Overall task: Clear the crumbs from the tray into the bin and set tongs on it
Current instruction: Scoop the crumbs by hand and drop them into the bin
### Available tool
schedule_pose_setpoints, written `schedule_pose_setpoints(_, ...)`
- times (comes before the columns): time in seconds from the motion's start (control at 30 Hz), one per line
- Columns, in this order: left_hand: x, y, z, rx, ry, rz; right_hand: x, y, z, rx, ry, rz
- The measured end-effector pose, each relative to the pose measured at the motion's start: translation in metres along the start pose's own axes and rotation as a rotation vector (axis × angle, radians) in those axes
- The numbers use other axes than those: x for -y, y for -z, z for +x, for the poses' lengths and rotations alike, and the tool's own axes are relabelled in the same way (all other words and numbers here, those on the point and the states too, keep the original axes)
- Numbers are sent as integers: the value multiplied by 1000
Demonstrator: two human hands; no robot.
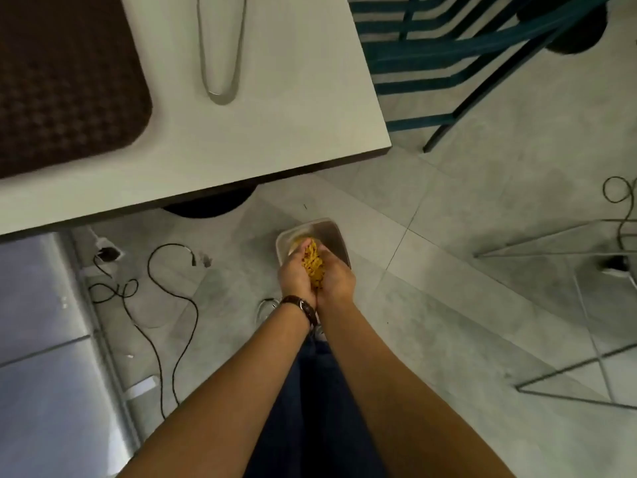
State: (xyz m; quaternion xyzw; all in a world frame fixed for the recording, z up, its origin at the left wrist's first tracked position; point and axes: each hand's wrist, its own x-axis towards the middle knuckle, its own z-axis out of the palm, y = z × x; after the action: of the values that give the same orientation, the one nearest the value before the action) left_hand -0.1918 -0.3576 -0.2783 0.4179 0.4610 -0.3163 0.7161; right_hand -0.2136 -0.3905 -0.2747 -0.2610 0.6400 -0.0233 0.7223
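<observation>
Both hands cupped tog over bin, full of crumbs.
I see L hand (295,272) & R hand (336,279) curled round yellow crumbs (314,267), clear bin (332,232) just below; tongs (220,50) & tray (65,81) up on table (293,125).

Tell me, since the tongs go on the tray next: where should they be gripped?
Grip the tongs across both arms just above the closed bend, coming from above; they lie flat on the table, bend toward the near edge, arms narrowest there.
</observation>
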Motion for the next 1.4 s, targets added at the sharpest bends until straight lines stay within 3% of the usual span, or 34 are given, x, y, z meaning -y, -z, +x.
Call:
schedule_pose_setpoints(0.2, 34, 4, 141, -50, 45, 176, -30, -2, 137, -109, -63, -7)
schedule_pose_setpoints(0.33, 42, 13, 215, -38, 48, 281, -33, 3, 186, -66, -133, 73)
schedule_pose_setpoints(0.43, 37, 3, 219, -47, 25, 265, -28, 6, 191, -6, -148, 127)
schedule_pose_setpoints(0.57, 23, -13, 151, -32, 32, 226, -13, 13, 151, 95, -150, 96)
schedule_pose_setpoints(0.7, -2, -24, 47, 7, 14, 189, 27, 23, 54, 151, -98, 29)
schedule_pose_setpoints(0.87, -41, -24, -86, 108, 62, -93, 72, 42, -75, 217, -39, 16)
schedule_pose_setpoints(1.0, -81, -17, -164, 262, 8, -243, 89, 39, -146, 398, 10, 6)
schedule_pose_setpoints(1.13, -118, 0, -207, 370, -141, -192, 89, 20, -190, 548, 60, -102)
schedule_pose_setpoints(1.4, -195, 49, -224, 388, -295, -270, 71, -62, -232, 694, 118, -297)
